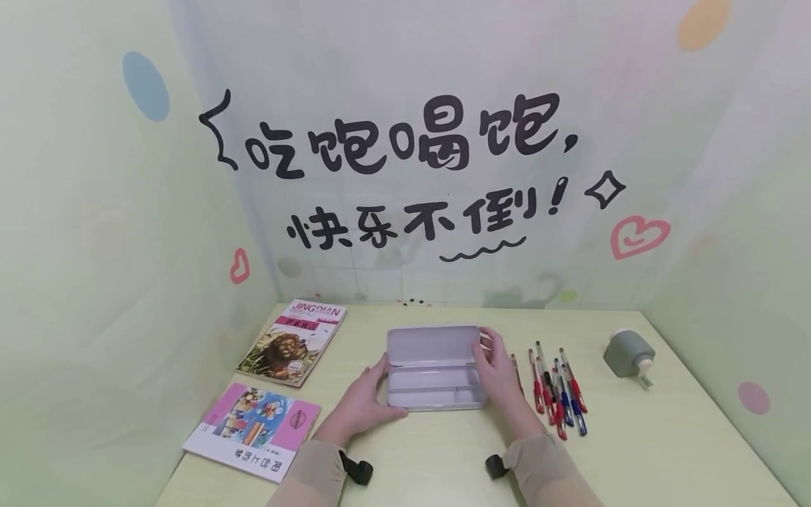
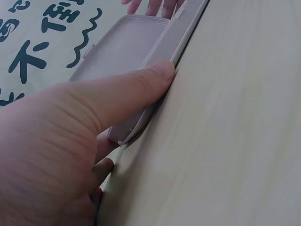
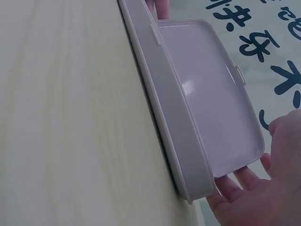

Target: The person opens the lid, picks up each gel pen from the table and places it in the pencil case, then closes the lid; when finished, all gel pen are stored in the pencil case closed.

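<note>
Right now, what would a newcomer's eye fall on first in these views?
Probably the bold black Chinese lettering across the backdrop in the head view. Below it, on the table, sits the open pencil case, lid raised, between the left grip and right grip. Next might come the loose cluster of red, blue and black gel pens, just right of the pencil case.

2 hands (image 1: 364,401) (image 1: 500,373), 1 case (image 1: 434,345), 2 books (image 1: 288,352) (image 1: 256,426), 1 grey device (image 1: 627,353), uncountably overlapping pens (image 1: 581,422)
</note>
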The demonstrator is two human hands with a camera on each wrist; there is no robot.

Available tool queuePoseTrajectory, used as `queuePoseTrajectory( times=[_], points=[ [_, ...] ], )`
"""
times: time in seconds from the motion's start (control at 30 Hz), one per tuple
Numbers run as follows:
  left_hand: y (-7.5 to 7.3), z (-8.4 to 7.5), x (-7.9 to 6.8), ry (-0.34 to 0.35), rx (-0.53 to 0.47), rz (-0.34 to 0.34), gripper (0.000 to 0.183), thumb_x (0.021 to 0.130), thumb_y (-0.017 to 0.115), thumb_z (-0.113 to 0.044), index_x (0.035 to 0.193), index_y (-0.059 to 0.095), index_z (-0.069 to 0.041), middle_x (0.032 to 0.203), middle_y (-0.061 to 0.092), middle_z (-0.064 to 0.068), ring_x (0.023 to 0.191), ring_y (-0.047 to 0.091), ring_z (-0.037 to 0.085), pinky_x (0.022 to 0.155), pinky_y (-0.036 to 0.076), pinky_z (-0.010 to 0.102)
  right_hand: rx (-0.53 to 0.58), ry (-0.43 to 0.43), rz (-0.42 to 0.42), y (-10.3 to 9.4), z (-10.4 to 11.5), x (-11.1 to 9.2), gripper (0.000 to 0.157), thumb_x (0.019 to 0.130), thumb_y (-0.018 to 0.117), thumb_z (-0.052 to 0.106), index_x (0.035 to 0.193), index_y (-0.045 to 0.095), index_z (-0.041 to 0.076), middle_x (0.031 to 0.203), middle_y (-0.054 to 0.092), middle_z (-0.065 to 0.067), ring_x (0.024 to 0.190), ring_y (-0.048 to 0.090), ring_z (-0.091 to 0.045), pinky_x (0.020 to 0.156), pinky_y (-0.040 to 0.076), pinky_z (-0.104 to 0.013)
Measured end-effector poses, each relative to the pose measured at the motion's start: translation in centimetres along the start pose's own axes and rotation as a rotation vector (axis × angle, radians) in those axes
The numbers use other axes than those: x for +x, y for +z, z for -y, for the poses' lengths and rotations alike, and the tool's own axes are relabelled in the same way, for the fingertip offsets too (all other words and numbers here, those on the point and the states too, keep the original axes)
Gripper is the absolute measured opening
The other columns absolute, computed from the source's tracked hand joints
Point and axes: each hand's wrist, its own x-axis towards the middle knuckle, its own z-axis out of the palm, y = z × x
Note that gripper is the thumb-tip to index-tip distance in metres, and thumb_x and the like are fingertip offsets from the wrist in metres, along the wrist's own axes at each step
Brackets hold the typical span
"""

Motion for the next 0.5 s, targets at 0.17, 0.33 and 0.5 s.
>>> queuePoseTrajectory(
  times=[0.17, 0.33, 0.5],
  points=[
    [0.0, -0.2, 0.0, -0.022, -0.022, 0.010, 0.134, 0.072, 0.102, -0.047, 0.177, 0.024, -0.019, 0.176, 0.044, 0.009, 0.166, 0.027, 0.056, 0.135, 0.025, 0.072, -0.186, 0.043, 0.016, 0.4, 0.8, 0.9, 0.059, 0.118, 0.046, 0.039, 0.167, 0.040, 0.006, 0.159, 0.057, -0.033, 0.138, 0.065, -0.051, 0.116, 0.056, -0.066],
    [-0.1, -0.4, 0.0, -0.050, -0.027, 0.006, 0.132, 0.071, 0.102, -0.048, 0.176, 0.027, -0.021, 0.176, 0.045, 0.010, 0.166, 0.026, 0.057, 0.135, 0.025, 0.074, -0.359, 0.027, 0.075, 0.5, 1.3, 1.7, 0.066, 0.118, 0.043, 0.043, 0.169, 0.036, 0.001, 0.158, 0.056, -0.035, 0.135, 0.066, -0.053, 0.118, 0.053, -0.068],
    [-0.2, -0.5, 0.1, -0.045, -0.028, 0.005, 0.131, 0.070, 0.102, -0.047, 0.176, 0.030, -0.021, 0.175, 0.046, 0.010, 0.165, 0.027, 0.056, 0.135, 0.026, 0.074, -0.447, -0.003, 0.092, -0.4, 1.4, 0.9, 0.069, 0.117, 0.047, 0.044, 0.172, 0.033, 0.005, 0.162, 0.053, -0.032, 0.135, 0.065, -0.052, 0.118, 0.053, -0.069]
  ],
)
